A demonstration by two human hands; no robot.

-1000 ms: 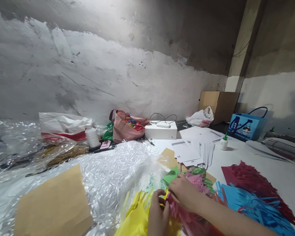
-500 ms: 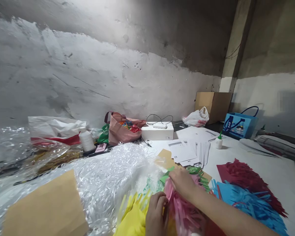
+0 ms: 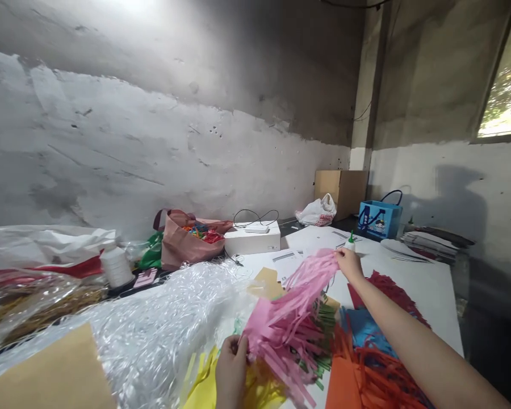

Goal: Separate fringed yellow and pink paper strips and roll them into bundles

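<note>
Pink fringed tissue paper (image 3: 276, 321) is stretched between my two hands above the table. My left hand (image 3: 232, 363) pinches its lower left corner, just over yellow fringed paper (image 3: 202, 383). Farther off to the right, my right hand (image 3: 349, 264) grips the upper end of the pink strips, which hang loosely. Green fringed paper (image 3: 325, 324) lies partly hidden beneath the pink. Orange fringed paper (image 3: 344, 380), blue fringed paper (image 3: 361, 326) and dark red fringed paper (image 3: 389, 289) lie around my right forearm, which covers parts of them.
Shiny white strands (image 3: 166, 335) spread over the left of the table beside brown paper (image 3: 46, 372). Behind stand a thread spool (image 3: 117, 267), a pink bag (image 3: 187, 244) and a white box (image 3: 255, 238). A glue bottle (image 3: 351, 243) and blue bag (image 3: 378, 218) are farther right.
My right hand has moved up and right, drawing the pink strips out from the bunched pile. Orange paper has come into view. The camera view has turned right.
</note>
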